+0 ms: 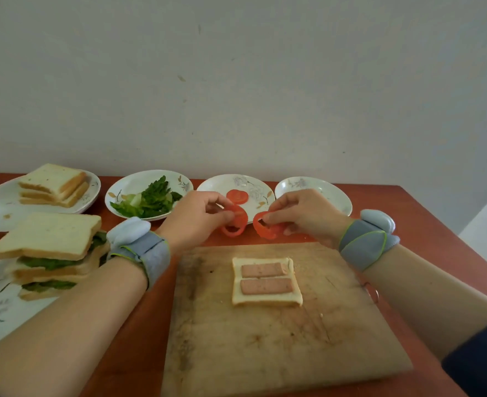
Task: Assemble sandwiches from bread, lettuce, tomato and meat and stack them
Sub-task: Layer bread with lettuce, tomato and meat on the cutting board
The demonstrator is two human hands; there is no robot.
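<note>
Now, step: tomato layer, my read; lettuce and top bread not yet on this sandwich.
Left hand [196, 216]: thumb and fingertips clamped on a thin red tomato slice with a holed centre [235, 226], in the air at 12 o'clock of the board.
Right hand [302, 214]: same pinch on a second thin red tomato slice [266, 230], just beside the first; cannot tell if they touch.
Open sandwich: square white bread slice [266, 301] at the board's centre, 6 o'clock of both hands, with two pink rectangular meat strips [263, 270] side by side on it.
Board: large worn wooden cutting board [279, 345] on the red-brown table [425, 224].
Tomato plate: white floral plate [255, 183] at 12 o'clock, one round red spare slice [237, 196] lying on it.
Tomato handling: probably light, wet, floppy and slippery; the holed centre looks easy to tear. Take it by the firmer skin rim, pinch gently, lay it flat on the meat.
Bread handling: soft, dents easily; lift by the crust edges.
Lettuce: dark green lettuce leaves [150, 199] on a white plate at 11 o'clock; limp, light.
Spare bread: stack of white bread slices [53, 184] at 10 o'clock.
Finished stack: pile of done sandwiches [50, 250] at 9 o'clock, layers skewed, could slide when another lands on it.
</note>
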